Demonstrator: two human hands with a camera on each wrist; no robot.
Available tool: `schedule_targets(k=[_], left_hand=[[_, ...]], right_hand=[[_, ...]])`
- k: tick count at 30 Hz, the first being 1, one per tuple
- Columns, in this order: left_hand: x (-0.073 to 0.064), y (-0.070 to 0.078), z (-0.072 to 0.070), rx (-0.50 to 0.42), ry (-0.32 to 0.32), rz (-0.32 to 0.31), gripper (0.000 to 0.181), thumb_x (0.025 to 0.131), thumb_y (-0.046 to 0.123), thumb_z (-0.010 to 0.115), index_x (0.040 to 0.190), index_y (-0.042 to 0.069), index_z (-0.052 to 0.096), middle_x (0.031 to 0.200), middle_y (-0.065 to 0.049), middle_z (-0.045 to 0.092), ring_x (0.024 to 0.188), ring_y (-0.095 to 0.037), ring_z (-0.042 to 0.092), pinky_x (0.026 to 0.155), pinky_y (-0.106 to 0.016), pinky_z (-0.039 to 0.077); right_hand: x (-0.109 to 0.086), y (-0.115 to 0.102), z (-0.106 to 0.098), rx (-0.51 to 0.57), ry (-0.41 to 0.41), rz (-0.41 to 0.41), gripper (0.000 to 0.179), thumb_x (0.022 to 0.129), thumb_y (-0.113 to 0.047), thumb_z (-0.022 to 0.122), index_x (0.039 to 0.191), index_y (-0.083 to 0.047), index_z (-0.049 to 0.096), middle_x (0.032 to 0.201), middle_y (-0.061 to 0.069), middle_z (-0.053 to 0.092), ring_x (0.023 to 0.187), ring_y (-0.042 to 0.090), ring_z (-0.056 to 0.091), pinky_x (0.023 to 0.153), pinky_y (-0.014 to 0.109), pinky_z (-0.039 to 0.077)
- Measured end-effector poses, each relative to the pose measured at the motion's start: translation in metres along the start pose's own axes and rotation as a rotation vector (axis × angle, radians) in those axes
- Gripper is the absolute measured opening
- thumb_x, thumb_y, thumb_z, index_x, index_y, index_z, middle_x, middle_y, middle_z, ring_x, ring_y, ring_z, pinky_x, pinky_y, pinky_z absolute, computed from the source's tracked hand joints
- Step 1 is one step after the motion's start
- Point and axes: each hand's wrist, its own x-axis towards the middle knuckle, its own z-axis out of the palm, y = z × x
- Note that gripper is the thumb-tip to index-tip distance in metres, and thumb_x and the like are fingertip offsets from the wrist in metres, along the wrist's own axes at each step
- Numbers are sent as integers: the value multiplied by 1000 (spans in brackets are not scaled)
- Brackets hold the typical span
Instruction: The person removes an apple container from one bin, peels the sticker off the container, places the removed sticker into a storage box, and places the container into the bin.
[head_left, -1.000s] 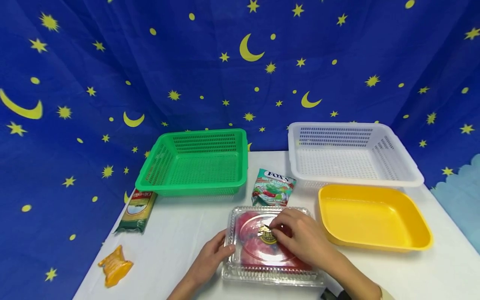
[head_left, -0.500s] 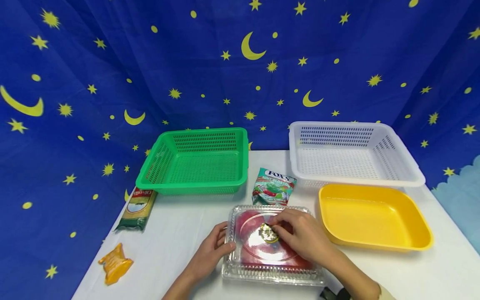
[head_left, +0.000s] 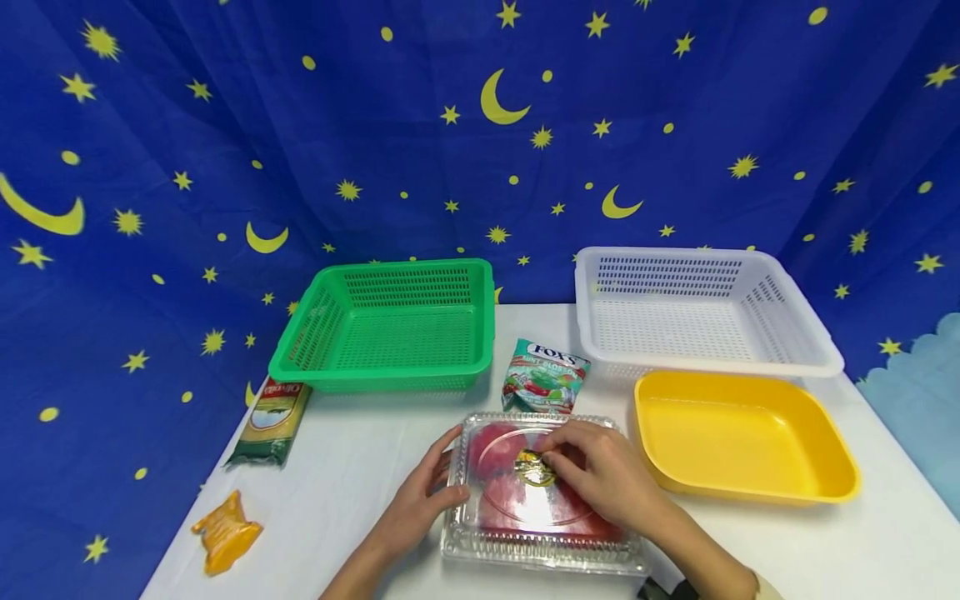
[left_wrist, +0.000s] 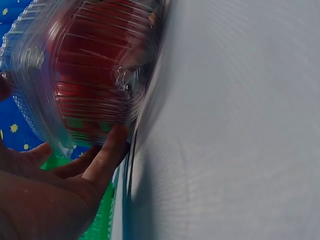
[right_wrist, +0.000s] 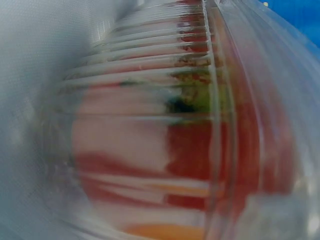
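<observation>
A clear plastic clamshell box (head_left: 551,550) with red contents lies on the table in the head view, a round gold sticker (head_left: 531,468) on its lid. At its left edge, my left hand (head_left: 416,502) holds the box, thumb on the rim and fingers along the side. In the left wrist view, the fingers of the left hand (left_wrist: 65,185) touch the box's ribbed wall (left_wrist: 95,95). My right hand (head_left: 603,475) is over the lid, thumb and forefinger pinching the sticker's edge. The right wrist view has only the blurred box side (right_wrist: 145,140), without the hand.
Behind the box lies a Fox's candy bag (head_left: 546,377). A green basket (head_left: 408,379) and a white basket (head_left: 712,362) stand at the back. A yellow tray (head_left: 750,492) is on the right. An Olivoila packet (head_left: 268,423) and a small orange packet (head_left: 227,533) lie left.
The left hand's fingers have spread and slid a little farther up the box's left side. The right hand's fingers stay at the sticker, whose shine has changed. The box keeps its place.
</observation>
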Motion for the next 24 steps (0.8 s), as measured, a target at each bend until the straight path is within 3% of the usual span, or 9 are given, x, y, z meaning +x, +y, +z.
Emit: schedule_targets(k=[7,15,24], left_hand=[[-1,0,-2,69,24,-7,67,90,25,65,150,24,34,148,-11,38,128,-31,45,106,-53,31],[-2,2,-1,73,22,-25,68,90,27,65,150,23,33,150,-10,36,129,-32,43,106,-53,31],[-1,1,-2,51,13,-1,67,92,24,63,151,24,32,148,-12,38,125,-31,48,104,-53,32]], right_hand=[[-1,3,-1,91,6,-9,10,85,-25,75,93,-31,71,91,-26,62,79,0,56,70,26,46],[-3,3,-2,191,3,2,11,85,-23,75,90,-31,70,89,-22,65,76,4,58,65,25,46],[-2,5,-5,343,-22,33,6,88,-23,72,90,-28,71,90,-13,68,76,10,60,64,24,49]])
